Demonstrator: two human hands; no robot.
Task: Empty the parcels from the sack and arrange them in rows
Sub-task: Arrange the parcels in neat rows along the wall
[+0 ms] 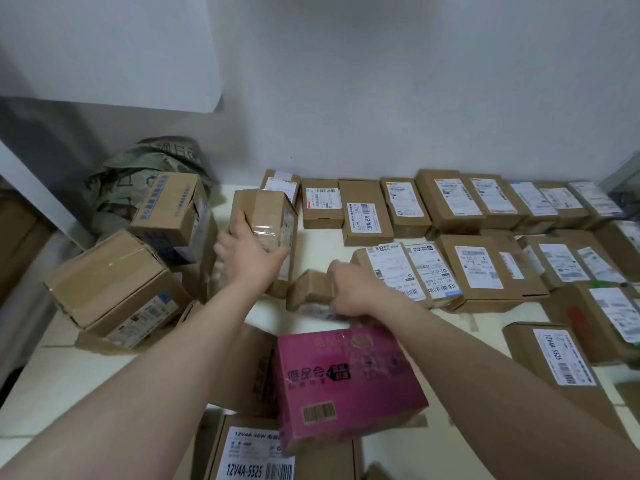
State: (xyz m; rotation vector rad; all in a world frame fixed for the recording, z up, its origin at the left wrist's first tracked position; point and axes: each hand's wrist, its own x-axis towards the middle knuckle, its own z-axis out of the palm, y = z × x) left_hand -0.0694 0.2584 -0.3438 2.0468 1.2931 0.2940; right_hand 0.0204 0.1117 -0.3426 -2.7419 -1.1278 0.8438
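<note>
While left hand (250,255) grips a taped carton (268,216), right hand (350,293) clasps a small box (310,289) — brown (blurred).

A big white wall (381,81) fills the back. At the top left a white board (104,46) with a round corner sits in front of it, and a grey shadow lies under the board. Down low is a flat white top (69,375) with thin lines across it. A small strip of tape (473,323) is stuck on it, over to the right. At the far right edge is a grey thing (623,178), too blurry to tell what it is.
</note>
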